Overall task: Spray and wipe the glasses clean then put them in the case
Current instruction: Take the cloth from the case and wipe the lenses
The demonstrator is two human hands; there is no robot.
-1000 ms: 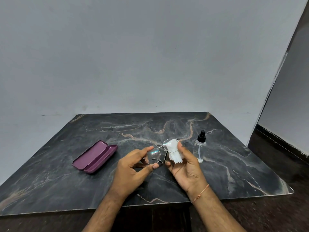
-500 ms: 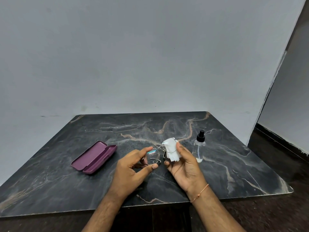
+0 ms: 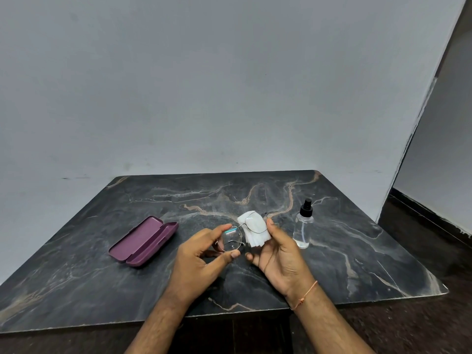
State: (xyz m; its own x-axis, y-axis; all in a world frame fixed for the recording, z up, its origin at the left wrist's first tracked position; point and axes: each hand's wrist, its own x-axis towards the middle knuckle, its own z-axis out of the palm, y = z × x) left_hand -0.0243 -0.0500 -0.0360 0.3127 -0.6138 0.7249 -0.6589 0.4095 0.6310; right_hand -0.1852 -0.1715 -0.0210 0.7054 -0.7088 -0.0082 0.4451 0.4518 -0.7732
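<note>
Both hands are up over the near-middle of the marble table [image 3: 357, 251]; the left hand [image 3: 196, 261] pinches the glasses [image 3: 236, 236] by the rim of one lens between thumb and fingertips, edge-on, probably to keep prints off the glass; the right hand [image 3: 281, 254] grasps a folded white tissue [image 3: 255, 229] behind the other lens, frame lying across it, so wiping looks under way; the spray bottle [image 3: 303, 226] stands upright just beside that hand, toward the right edge; the purple case [image 3: 144, 241] lies open toward the left edge, well apart, ready to receive the glasses.
</note>
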